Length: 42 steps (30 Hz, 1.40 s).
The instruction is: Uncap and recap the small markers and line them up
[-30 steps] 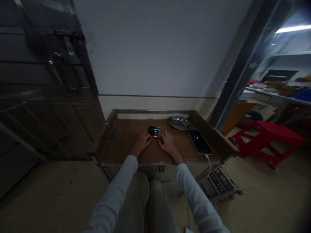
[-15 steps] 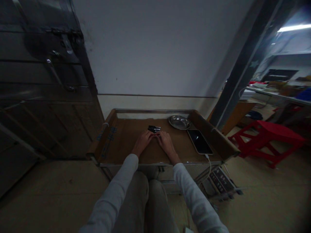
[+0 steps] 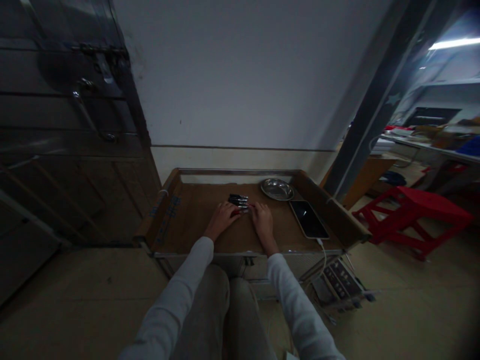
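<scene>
Several small dark cylinders with silvery ends (image 3: pixel 239 201) lie side by side on the brown top of a low cart (image 3: pixel 195 220). My left hand (image 3: pixel 222 220) rests just below them with its fingers curled around a small red-tipped piece. My right hand (image 3: pixel 262 219) sits to the right of the row, fingers bent and touching its near end. What the right fingers hold, if anything, is too small and dim to make out. Both sleeves are light grey.
A round metal dish (image 3: pixel 277 189) stands at the cart's back right. A dark phone (image 3: pixel 308 219) with a white cable lies along the right rim. A red plastic stool (image 3: pixel 414 214) stands to the right, a dark metal door (image 3: pixel 71 125) to the left.
My hands, pressed together half a second ago, have drawn slightly apart again. More of the row of cylinders shows between them. The view has hardly shifted.
</scene>
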{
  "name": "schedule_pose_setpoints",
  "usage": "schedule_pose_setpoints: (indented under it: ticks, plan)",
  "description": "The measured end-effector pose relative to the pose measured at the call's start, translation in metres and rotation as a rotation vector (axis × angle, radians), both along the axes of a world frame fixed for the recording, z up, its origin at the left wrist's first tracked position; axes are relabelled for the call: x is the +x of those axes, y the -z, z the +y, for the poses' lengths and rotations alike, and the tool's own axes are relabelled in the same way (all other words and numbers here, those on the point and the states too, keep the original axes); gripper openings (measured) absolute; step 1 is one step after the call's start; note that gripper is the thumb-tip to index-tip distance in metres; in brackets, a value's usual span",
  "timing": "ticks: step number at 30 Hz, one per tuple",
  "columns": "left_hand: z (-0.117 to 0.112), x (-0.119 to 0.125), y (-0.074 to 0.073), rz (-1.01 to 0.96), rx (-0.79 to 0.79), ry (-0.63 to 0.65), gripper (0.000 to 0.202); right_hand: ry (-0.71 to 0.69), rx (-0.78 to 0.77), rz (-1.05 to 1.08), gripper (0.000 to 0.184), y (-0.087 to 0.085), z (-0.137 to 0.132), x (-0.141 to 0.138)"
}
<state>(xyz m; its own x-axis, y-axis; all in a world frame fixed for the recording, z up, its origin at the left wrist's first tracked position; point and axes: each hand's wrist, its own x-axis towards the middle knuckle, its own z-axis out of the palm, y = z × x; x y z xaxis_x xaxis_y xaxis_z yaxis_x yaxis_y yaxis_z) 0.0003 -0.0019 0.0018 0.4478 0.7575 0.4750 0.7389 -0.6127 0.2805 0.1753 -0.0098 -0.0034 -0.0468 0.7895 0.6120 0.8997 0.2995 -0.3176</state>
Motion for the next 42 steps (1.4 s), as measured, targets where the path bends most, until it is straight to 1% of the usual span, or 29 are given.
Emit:
schedule_pose_setpoints:
  ticks: [4, 7, 9, 12, 14, 15, 17, 18, 20, 23, 26, 27, 29, 32, 35, 40, 42]
  plan:
    - [-0.001, 0.001, -0.001, 0.032, -0.012, -0.01, 0.018, 0.104, -0.049, -0.007, 0.028, 0.003, 0.001, 0.003]
    - [-0.001, 0.002, 0.0, -0.012, 0.036, -0.081, 0.021, 0.12, -0.052, -0.018, 0.028, 0.003, 0.001, 0.003]
    - [-0.001, 0.002, 0.0, -0.024, 0.066, -0.113, 0.022, 0.098, -0.04, -0.034, 0.028, 0.001, 0.0, 0.002]
    - [-0.003, 0.001, 0.0, -0.022, 0.101, -0.124, 0.023, -0.006, -0.024, -0.031, 0.027, -0.005, -0.004, -0.002]
    - [-0.004, 0.0, 0.0, -0.043, 0.131, -0.145, 0.024, -0.132, 0.003, 0.014, 0.03, -0.009, -0.008, -0.005]
    - [-0.004, -0.001, 0.0, -0.061, 0.145, -0.156, 0.025, -0.206, 0.013, 0.037, 0.033, -0.011, -0.01, -0.006]
    - [-0.004, -0.002, -0.001, -0.102, 0.166, -0.175, 0.025, -0.34, 0.019, 0.059, 0.046, -0.015, -0.014, -0.009]
    - [-0.004, -0.002, -0.001, -0.122, 0.173, -0.189, 0.025, -0.387, 0.012, 0.057, 0.053, -0.015, -0.014, -0.01]
    - [-0.003, -0.003, 0.0, -0.165, 0.181, -0.26, 0.025, -0.424, -0.004, 0.044, 0.06, -0.015, -0.014, -0.011]
    - [-0.001, -0.007, 0.001, -0.224, 0.163, -0.458, 0.024, -0.39, -0.004, 0.016, 0.056, -0.011, -0.008, -0.011]
    - [0.004, -0.012, 0.006, -0.217, 0.134, -0.647, 0.025, -0.282, -0.014, -0.043, 0.039, -0.004, -0.001, -0.009]
    - [0.006, -0.013, 0.009, -0.199, 0.13, -0.687, 0.026, -0.235, -0.025, -0.07, 0.034, -0.003, 0.0, -0.008]
    - [0.01, -0.016, 0.014, -0.175, 0.138, -0.721, 0.028, -0.145, -0.049, -0.126, 0.028, -0.001, 0.001, -0.007]
    - [0.015, -0.016, 0.018, -0.202, 0.174, -0.701, 0.03, -0.072, -0.063, -0.18, 0.025, 0.001, 0.002, -0.006]
    - [0.015, -0.012, 0.015, -0.191, 0.181, -0.618, 0.028, -0.055, -0.067, -0.196, 0.021, 0.002, 0.004, -0.006]
    - [0.005, 0.0, 0.007, -0.04, 0.13, -0.284, 0.018, -0.06, -0.075, -0.204, 0.018, 0.004, 0.007, -0.006]
    - [0.004, 0.003, 0.006, -0.017, 0.109, -0.227, 0.014, -0.053, -0.08, -0.208, 0.019, 0.005, 0.007, -0.006]
